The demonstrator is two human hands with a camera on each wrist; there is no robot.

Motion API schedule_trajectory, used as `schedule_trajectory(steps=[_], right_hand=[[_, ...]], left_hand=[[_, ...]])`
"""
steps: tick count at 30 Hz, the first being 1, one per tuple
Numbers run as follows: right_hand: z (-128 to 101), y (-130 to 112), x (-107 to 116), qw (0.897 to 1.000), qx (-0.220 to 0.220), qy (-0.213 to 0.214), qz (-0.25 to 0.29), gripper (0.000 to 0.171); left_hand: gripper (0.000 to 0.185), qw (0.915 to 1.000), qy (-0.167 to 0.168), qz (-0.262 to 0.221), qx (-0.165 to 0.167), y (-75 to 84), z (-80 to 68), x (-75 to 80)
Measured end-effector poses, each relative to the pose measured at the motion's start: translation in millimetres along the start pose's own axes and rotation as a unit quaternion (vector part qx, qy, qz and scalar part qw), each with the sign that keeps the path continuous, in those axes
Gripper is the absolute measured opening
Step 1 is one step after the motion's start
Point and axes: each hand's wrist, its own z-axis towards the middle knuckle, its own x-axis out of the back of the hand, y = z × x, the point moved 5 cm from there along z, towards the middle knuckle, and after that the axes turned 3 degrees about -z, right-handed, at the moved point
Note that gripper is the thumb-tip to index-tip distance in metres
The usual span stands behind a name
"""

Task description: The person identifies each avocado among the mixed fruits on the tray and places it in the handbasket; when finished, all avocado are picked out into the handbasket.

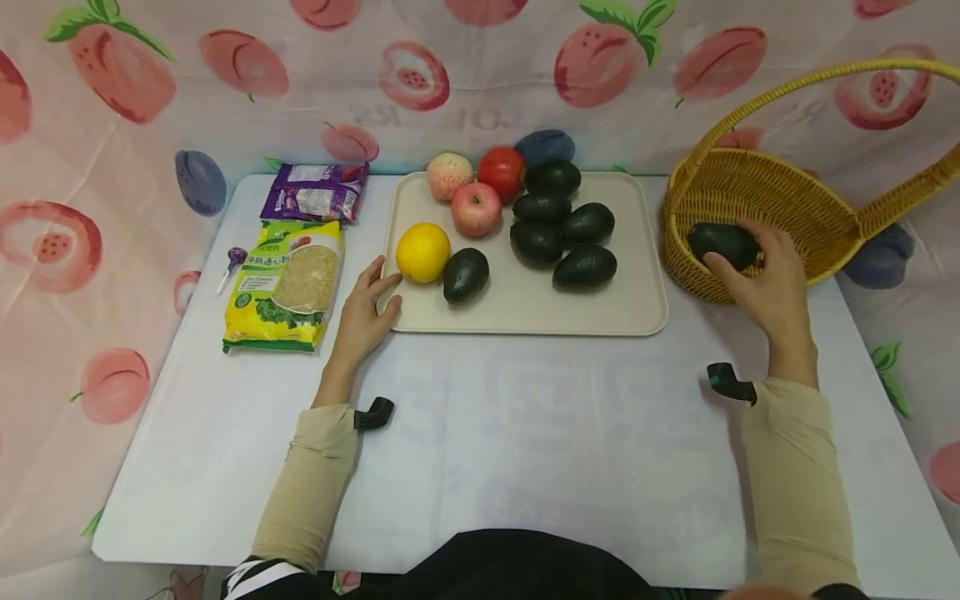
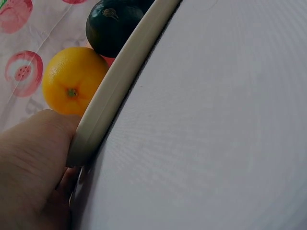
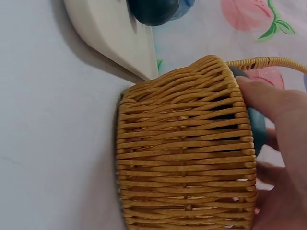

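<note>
Starting closest in: both arms in tan sleeves reach out over the white surface (image 1: pixel 525 433), and the beige tray (image 1: pixel 645 308) is my landmark for everything else.

Left hand (image 1: pixel 363 312) sits at the tray's near left corner, fingers mostly straight and relaxed, resting against the rim rather than gripping anything. The left wrist view shows the thumb side pressed up to that rim, with the orange (image 2: pixel 72 81) just beyond it inside the tray.

Right hand (image 1: pixel 772 279) is off to the right of the tray, fingers curled around a dark avocado (image 1: pixel 723 244), holding it just inside the near wall of the wicker basket (image 1: pixel 750 187). From the right wrist view the avocado mostly hides behind the weave, so I can't tell if it touches the basket floor.

On the tray: a lone avocado (image 1: pixel 465 275) touching the orange, then a cluster of five more avocados (image 1: pixel 562 225) toward the middle and back, plus two apples (image 1: pixel 476 208) and a tomato (image 1: pixel 501 171) at the far edge.

Left of the tray: a green-yellow food packet (image 1: pixel 288 287), a small lollipop (image 1: pixel 234 260) beside it, and a purple packet (image 1: pixel 317 192) further back. Behind it all hangs a peach-print cloth (image 1: pixel 150 100).
</note>
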Motion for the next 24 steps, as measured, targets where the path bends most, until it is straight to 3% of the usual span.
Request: schedule_trajectory(steps=[6, 12, 16, 24], right_hand=[[11, 4, -1, 0.994, -0.033, -0.093, -0.048, 0.074], [18, 12, -5, 0.979, -0.078, -0.170, -0.083, 0.085], [20, 14, -7, 0.971, -0.098, -0.195, -0.100, 0.089], [27, 12, -11, 0.964, -0.095, -0.220, -0.116, 0.092]], left_hand=[[0.036, 1.0000, 0.001, 0.001, -0.001, 0.3, -0.3, 0.5], [0.036, 1.0000, -0.002, -0.001, 0.001, 1.1, -0.4, 0.7], [0.036, 1.0000, -0.004, -0.003, 0.000, 1.8, -0.3, 0.6], [0.036, 0.9999, -0.004, -0.007, 0.007, 1.6, -0.9, 1.3]])
